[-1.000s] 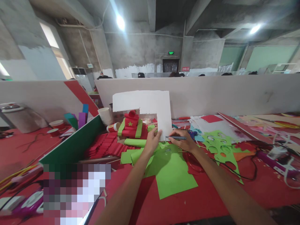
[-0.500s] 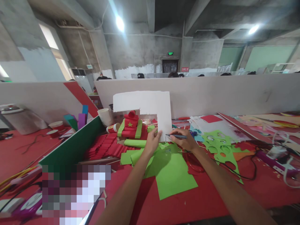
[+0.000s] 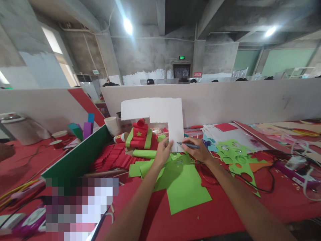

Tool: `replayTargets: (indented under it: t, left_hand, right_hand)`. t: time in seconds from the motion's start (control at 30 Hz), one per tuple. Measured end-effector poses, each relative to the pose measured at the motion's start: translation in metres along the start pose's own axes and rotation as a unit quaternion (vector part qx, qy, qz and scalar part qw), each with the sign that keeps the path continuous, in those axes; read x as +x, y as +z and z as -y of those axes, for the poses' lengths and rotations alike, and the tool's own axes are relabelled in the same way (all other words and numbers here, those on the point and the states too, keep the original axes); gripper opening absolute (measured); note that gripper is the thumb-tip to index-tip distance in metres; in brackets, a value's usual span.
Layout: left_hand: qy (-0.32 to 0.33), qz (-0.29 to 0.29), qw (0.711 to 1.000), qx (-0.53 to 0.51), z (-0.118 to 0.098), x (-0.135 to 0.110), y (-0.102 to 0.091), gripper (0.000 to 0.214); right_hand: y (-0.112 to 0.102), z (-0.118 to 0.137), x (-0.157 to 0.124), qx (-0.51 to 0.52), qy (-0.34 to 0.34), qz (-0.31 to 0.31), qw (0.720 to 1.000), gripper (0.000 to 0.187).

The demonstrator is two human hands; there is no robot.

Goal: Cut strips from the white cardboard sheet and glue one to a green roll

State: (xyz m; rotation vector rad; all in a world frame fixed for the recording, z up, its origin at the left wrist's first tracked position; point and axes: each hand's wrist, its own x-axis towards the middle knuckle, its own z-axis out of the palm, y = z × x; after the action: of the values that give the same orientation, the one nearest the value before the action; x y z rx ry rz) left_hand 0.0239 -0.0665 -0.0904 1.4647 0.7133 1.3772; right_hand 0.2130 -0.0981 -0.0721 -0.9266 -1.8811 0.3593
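Note:
An L-shaped piece of white board (image 3: 160, 109) stands upright in front of me. Pinching its lower left edge is my left hand (image 3: 164, 150), thumb on the near face. My right hand (image 3: 198, 150) grips a dark pen (image 3: 189, 145), with the tip at the board's lower end, where a short dark line shows. The right fingers also touch the board's right edge. Sheets of green paper (image 3: 188, 190) lie below both hands. To the left is a red and green paper model (image 3: 139, 135) with a yellow star.
Folded red paper (image 3: 110, 157) lies beside a green divider (image 3: 80, 157). Cut green scraps (image 3: 234, 157), cables and a purple power strip (image 3: 296, 174) are at right. A paper cup (image 3: 112, 125) stands behind. Another person's hand (image 3: 5, 151) shows at far left.
The pen tip has shifted slightly left and up, and the short line below it is more visible. Another person's hand has come in at the far left. My left hand holds still.

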Motion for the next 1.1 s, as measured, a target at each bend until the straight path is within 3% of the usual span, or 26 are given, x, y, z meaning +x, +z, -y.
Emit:
replayTargets:
  t: [0.27,0.57,0.8,1.1]
  left_hand:
    - [-0.003,0.003,1.0,-0.004,-0.0005,-0.0003,0.0012,0.053]
    - [-0.003,0.005,1.0,-0.004,0.0005,0.0002,0.0007,0.053]
    - [0.005,-0.002,1.0,0.01,0.0025,0.0,-0.0009,0.052]
    - [0.004,0.007,1.0,0.01,0.0029,0.0008,-0.0004,0.052]
  right_hand:
    - [0.0019,-0.0065,0.0008,-0.019,-0.011,-0.054,0.998,0.014]
    - [0.0012,-0.0041,0.0001,-0.013,0.001,-0.046,0.999,0.015]
    - [0.0,-0.0023,-0.0001,0.008,0.016,-0.005,1.0,0.012]
    - [0.0019,-0.0018,-0.0002,-0.013,0.011,-0.045,0.999,0.016]
